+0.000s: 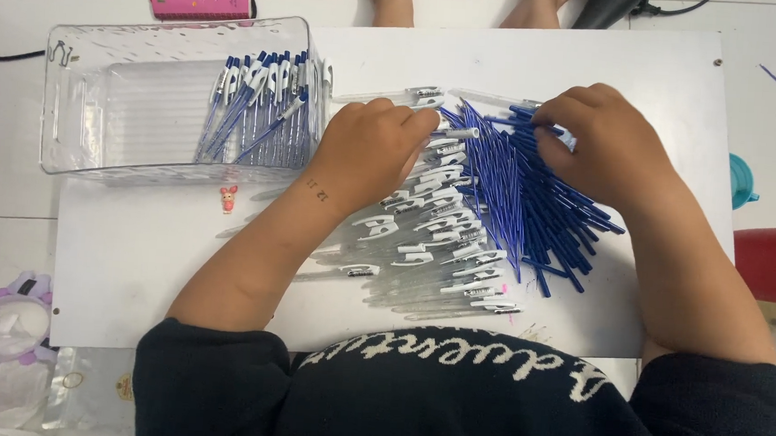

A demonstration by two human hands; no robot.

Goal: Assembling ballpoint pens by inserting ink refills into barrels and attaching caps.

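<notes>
White board (134, 256) on floor: left hand (369, 154) pinches a clear pen barrel (451, 133), right hand (603, 146) pinches blue refills (533, 200), sorted piles within reach.

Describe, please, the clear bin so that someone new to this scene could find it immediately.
Start at the white board under both hands. At its far left corner sits the clear plastic bin, beyond the left hand. Unlike the loose piles nearby, it holds finished blue pens leaning against its right wall.
</notes>
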